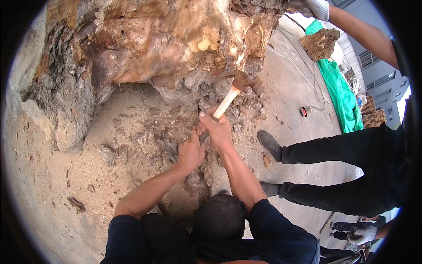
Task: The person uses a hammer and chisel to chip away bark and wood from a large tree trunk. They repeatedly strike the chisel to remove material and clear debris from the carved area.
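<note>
A hammer [227, 102] with a rusty brown head and a pale handle with a dark grip slants up and right in front of me. My right hand [217, 132] is closed round the handle's grip. Just below and to the left, my left hand [191, 152] is closed on the lower end of the same handle. The hammer's head is close to the underside of a large, gnarled tree stump [145, 48], partly stripped of bark. Whether the head touches the wood I cannot tell. Loose bark pieces [165, 149] lie around and below my hands.
Sawdust and wood chips cover the ground [44, 176]. A person in dark trousers [329, 149] stands at the right; a gloved hand [318, 9] rests by the stump's upper right. Beyond are a bark chunk [320, 44], green sheeting [338, 92] and a pale cable [314, 83].
</note>
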{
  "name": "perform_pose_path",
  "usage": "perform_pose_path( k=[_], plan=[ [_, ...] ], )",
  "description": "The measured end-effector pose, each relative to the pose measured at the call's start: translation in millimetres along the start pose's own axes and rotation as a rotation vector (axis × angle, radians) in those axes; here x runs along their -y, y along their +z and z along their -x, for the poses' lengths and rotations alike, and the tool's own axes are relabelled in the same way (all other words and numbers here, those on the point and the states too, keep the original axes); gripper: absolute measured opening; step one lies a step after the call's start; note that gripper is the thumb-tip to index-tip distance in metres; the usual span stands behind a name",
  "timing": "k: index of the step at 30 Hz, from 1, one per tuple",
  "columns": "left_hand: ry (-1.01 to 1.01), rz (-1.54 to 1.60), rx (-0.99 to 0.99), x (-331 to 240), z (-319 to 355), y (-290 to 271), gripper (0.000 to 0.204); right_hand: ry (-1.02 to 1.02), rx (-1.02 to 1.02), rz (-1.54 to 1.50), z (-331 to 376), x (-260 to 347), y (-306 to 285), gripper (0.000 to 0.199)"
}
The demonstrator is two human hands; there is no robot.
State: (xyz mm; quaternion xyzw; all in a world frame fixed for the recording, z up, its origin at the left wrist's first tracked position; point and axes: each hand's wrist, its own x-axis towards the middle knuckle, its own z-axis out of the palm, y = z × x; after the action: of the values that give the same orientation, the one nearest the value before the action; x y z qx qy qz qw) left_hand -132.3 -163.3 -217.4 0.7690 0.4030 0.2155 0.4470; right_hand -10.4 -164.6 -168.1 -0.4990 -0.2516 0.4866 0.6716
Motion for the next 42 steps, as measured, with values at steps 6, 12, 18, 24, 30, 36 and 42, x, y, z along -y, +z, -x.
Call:
perform_pose_path(
  k=[6, 12, 18, 24, 30, 36, 42],
  plan=[
    [0.059, -0.158, -0.034, -7.7, -47.7, -6.3, 0.048, -0.146, 0.007, -0.139, -33.6, 25.9, 6.1, 0.017],
    [0.101, -0.189, -0.094, 3.7, -69.6, -0.1, 0.055, -0.075, -0.041, -0.116, -59.8, 14.2, -1.5, 0.017],
    [0.029, -0.032, -0.025, -18.3, -40.3, 18.8, 0.056, 0.013, -0.098, -0.002, -34.6, 32.7, -6.1, 0.015],
    [0.151, -0.13, -0.059, -32.6, -54.0, -4.6, 0.058, -0.1, -0.067, -0.195, -40.5, 42.2, -7.2, 0.017],
    [0.04, -0.136, -0.049, -24.9, -56.7, 0.2, 0.052, 0.019, -0.068, -0.054, -45.1, 43.1, 4.9, 0.016],
    [0.044, -0.085, -0.066, -13.8, -13.1, 7.0, 0.046, 0.151, -0.037, -0.15, -14.6, 17.8, -5.2, 0.015],
    [0.077, -0.267, -0.116, -48.4, -46.9, -18.0, 0.047, -0.003, 0.013, -0.359, -41.5, 43.2, -6.4, 0.014]
  ],
)
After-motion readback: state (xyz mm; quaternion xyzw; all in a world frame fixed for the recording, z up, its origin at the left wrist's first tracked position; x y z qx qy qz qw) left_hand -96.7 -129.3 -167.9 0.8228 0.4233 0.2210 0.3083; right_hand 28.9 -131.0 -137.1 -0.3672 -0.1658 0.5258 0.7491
